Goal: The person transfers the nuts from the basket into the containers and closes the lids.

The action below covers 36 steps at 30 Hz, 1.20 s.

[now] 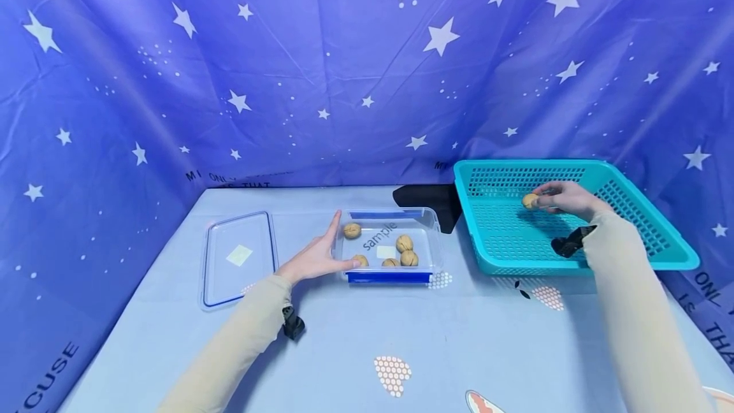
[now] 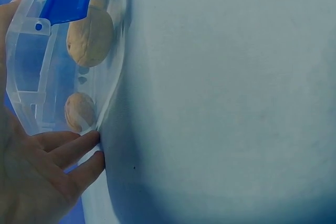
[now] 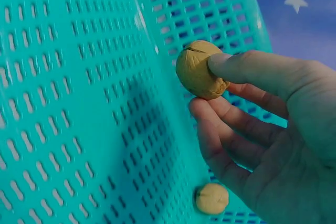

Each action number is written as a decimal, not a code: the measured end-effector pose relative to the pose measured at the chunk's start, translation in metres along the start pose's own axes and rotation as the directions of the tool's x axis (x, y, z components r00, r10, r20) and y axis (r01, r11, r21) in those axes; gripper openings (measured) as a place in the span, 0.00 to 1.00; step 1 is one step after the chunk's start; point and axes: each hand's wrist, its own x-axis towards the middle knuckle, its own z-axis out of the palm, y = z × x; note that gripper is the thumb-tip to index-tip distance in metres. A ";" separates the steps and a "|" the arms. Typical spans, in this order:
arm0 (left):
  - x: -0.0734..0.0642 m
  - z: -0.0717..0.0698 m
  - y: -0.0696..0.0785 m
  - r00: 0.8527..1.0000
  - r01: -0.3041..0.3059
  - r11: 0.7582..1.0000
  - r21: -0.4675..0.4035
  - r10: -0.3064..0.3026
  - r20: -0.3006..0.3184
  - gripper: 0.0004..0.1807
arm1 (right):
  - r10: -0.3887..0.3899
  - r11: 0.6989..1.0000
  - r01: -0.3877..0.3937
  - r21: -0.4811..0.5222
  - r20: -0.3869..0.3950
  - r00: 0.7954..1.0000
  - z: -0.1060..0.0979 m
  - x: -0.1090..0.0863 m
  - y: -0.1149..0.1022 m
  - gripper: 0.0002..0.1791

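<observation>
My right hand pinches a walnut between thumb and fingers, held above the floor of a teal perforated basket. Another walnut lies in that basket below the hand, as the right wrist view shows; the hand hides it from the head camera. My left hand rests against the left end of a clear plastic box with blue clips, its thumb near the front corner and its index finger stretched toward the back corner. Several walnuts lie inside the box.
A clear lid with a blue seal and a pale sticker lies flat left of the box. Between box and basket, a black flat shape shows at the table's back. A blue starred curtain stands behind the table.
</observation>
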 end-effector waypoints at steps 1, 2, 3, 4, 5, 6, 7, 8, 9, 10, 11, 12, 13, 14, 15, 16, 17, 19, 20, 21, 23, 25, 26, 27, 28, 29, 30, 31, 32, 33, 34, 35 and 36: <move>0.000 0.000 -0.001 1.000 0.000 1.000 -0.001 0.000 0.001 0.69 | -0.004 1.000 0.004 0.001 -0.001 1.000 0.001 0.000 -0.003 0.30; 0.001 0.001 -0.001 1.000 0.000 1.000 -0.001 0.000 0.002 0.69 | -0.008 1.000 0.008 0.006 -0.003 1.000 0.001 -0.001 -0.005 0.30; 0.001 0.001 -0.001 1.000 -0.004 1.000 0.000 0.004 0.001 0.69 | -0.013 1.000 0.013 0.007 -0.004 1.000 0.002 -0.002 -0.008 0.30; 0.001 0.001 -0.002 1.000 -0.005 1.000 0.001 0.005 0.001 0.69 | -0.015 1.000 0.015 0.007 -0.005 1.000 0.003 -0.002 -0.011 0.30; 0.002 0.001 -0.002 1.000 -0.009 1.000 -0.001 0.009 0.000 0.69 | -0.016 1.000 0.016 0.009 -0.007 1.000 0.003 -0.003 -0.013 0.30; 0.002 0.001 -0.002 1.000 -0.008 1.000 0.002 0.008 0.001 0.69 | -0.017 1.000 0.018 0.009 -0.011 1.000 0.004 -0.004 -0.016 0.30; 0.002 0.001 -0.002 1.000 -0.006 1.000 0.006 0.006 0.001 0.69 | -0.019 1.000 0.019 0.010 -0.010 1.000 0.004 -0.004 -0.018 0.30; 0.001 0.001 -0.002 1.000 -0.009 1.000 0.007 0.009 0.002 0.69 | -0.021 1.000 0.021 0.007 -0.012 1.000 0.005 -0.004 -0.020 0.30; 0.001 0.001 -0.002 1.000 -0.009 1.000 0.009 0.009 0.003 0.69 | -0.024 1.000 0.024 0.003 -0.014 1.000 0.005 -0.004 -0.022 0.29; 0.001 0.000 -0.002 1.000 -0.006 1.000 0.012 0.006 0.003 0.69 | -0.024 1.000 0.024 0.001 -0.015 1.000 0.006 -0.004 -0.023 0.29; 0.001 0.000 -0.002 1.000 -0.006 1.000 0.012 0.006 0.004 0.68 | -0.026 1.000 0.026 -0.001 -0.018 1.000 0.006 -0.004 -0.024 0.29; 0.001 0.000 -0.001 1.000 -0.004 1.000 0.013 0.004 0.005 0.68 | -0.027 1.000 0.027 -0.001 -0.020 0.999 0.007 -0.004 -0.025 0.30; 0.001 0.000 -0.001 1.000 -0.005 1.000 0.013 0.005 0.005 0.68 | -0.028 1.000 0.028 0.000 -0.020 0.999 0.007 -0.004 -0.025 0.30; 0.001 -0.001 -0.001 1.000 -0.007 1.000 0.012 0.007 0.006 0.68 | -0.030 1.000 0.030 -0.001 -0.020 0.999 0.007 -0.004 -0.026 0.30; 0.001 -0.001 -0.001 1.000 -0.005 1.000 0.013 0.005 0.006 0.68 | -0.031 1.000 0.031 0.001 -0.020 0.999 0.008 -0.004 -0.026 0.29; 0.001 -0.001 -0.001 1.000 -0.005 1.000 0.013 0.005 0.007 0.68 | -0.033 0.999 0.033 -0.001 -0.019 0.999 0.008 -0.004 -0.027 0.29; 0.001 -0.001 -0.001 1.000 -0.007 1.000 0.011 0.007 0.007 0.68 | -0.035 0.999 0.035 -0.004 -0.020 0.999 0.009 -0.004 -0.028 0.29; 0.001 -0.001 -0.001 1.000 -0.011 1.000 0.012 0.011 0.008 0.67 | -0.046 0.999 0.046 -0.011 -0.020 0.999 0.010 -0.004 -0.030 0.28; 0.001 -0.001 -0.001 1.000 -0.011 1.000 0.012 0.011 0.008 0.67 | -0.053 0.999 0.053 -0.014 -0.020 0.998 0.011 -0.004 -0.032 0.28; 0.001 -0.001 -0.001 1.000 -0.011 1.000 0.014 0.011 0.008 0.68 | -0.059 0.998 0.059 -0.013 -0.022 0.998 0.011 -0.004 -0.033 0.27; 0.001 -0.001 -0.001 1.000 -0.011 1.000 0.019 0.011 0.007 0.68 | -0.075 0.997 0.075 -0.022 -0.027 0.997 0.013 -0.005 -0.037 0.27; 0.001 -0.001 -0.002 1.000 -0.010 1.000 0.022 0.010 0.007 0.68 | -0.093 0.995 0.092 -0.023 -0.032 0.995 0.014 -0.005 -0.042 0.26; 0.001 -0.001 -0.002 1.000 -0.011 1.000 0.021 0.011 0.007 0.68 | -0.100 0.995 0.099 -0.022 -0.038 0.994 0.015 -0.006 -0.045 0.26; 0.001 -0.001 -0.002 1.000 -0.011 1.000 0.021 0.011 0.008 0.68 | -0.108 0.994 0.107 -0.025 -0.041 0.993 0.016 -0.006 -0.048 0.27; 0.001 -0.001 -0.002 1.000 -0.013 1.000 0.020 0.013 0.008 0.68 | -0.117 0.993 0.116 -0.030 -0.044 0.992 0.016 -0.007 -0.051 0.27; 0.001 -0.001 -0.001 1.000 -0.015 1.000 0.020 0.015 0.009 0.68 | -0.125 0.992 0.123 -0.030 -0.049 0.991 0.017 -0.007 -0.054 0.27; 0.001 -0.002 -0.001 1.000 -0.016 1.000 0.019 0.016 0.010 0.68 | -0.133 0.991 0.131 -0.027 -0.053 0.990 0.018 -0.009 -0.057 0.27; 0.001 -0.002 -0.001 1.000 -0.019 1.000 0.019 0.018 0.009 0.68 | -0.140 0.990 0.139 -0.022 -0.060 0.988 0.018 -0.010 -0.061 0.27; 0.001 -0.002 -0.001 1.000 -0.019 1.000 0.019 0.019 0.009 0.68 | -0.147 0.989 0.146 -0.017 -0.067 0.987 0.019 -0.011 -0.064 0.27; 0.001 -0.002 0.000 1.000 -0.019 1.000 0.020 0.019 0.008 0.68 | -0.156 0.988 0.156 -0.014 -0.070 0.985 0.020 -0.012 -0.067 0.27; 0.001 -0.002 0.000 1.000 -0.016 1.000 0.020 0.016 0.010 0.68 | -0.163 0.987 0.163 -0.003 -0.077 0.984 0.021 -0.013 -0.069 0.26; 0.001 -0.002 0.001 1.000 -0.011 1.000 0.021 0.011 0.011 0.68 | -0.171 0.985 0.172 0.006 -0.082 0.982 0.023 -0.014 -0.072 0.26; 0.001 -0.002 0.001 1.000 -0.006 1.000 0.022 0.006 0.013 0.68 | -0.180 0.983 0.182 0.013 -0.088 0.980 0.024 -0.016 -0.075 0.26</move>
